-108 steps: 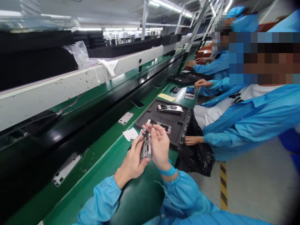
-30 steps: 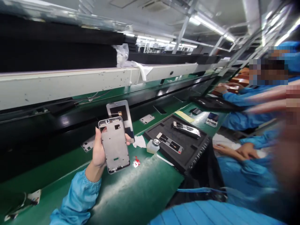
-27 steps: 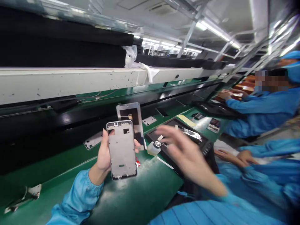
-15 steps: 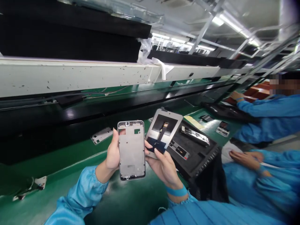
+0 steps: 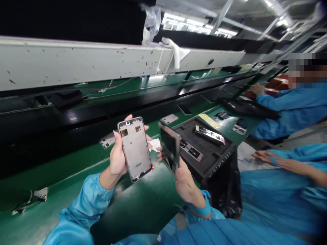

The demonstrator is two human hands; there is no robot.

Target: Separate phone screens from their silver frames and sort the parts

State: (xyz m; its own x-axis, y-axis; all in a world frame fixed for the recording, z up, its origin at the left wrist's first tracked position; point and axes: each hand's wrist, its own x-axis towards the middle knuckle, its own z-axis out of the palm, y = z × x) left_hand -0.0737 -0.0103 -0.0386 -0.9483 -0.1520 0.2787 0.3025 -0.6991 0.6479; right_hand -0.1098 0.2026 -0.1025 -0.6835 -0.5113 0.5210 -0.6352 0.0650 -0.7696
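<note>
Left hand (image 5: pixel 118 159) grips the pale phone frame (image 5: pixel 136 151) by its sides; right hand (image 5: pixel 186 181) pinches a thin panel (image 5: pixel 169 143), tilted, to the right. Best held edge-only, faces untouched.

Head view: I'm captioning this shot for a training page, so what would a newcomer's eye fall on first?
Probably the pale phone-shaped frame in the left hand, near the middle of the picture. Just to its right, the right hand holds a dark panel turned at a steep slant. Beyond that panel, the black tray with silvery parts in it stands out against the green bench.
</note>
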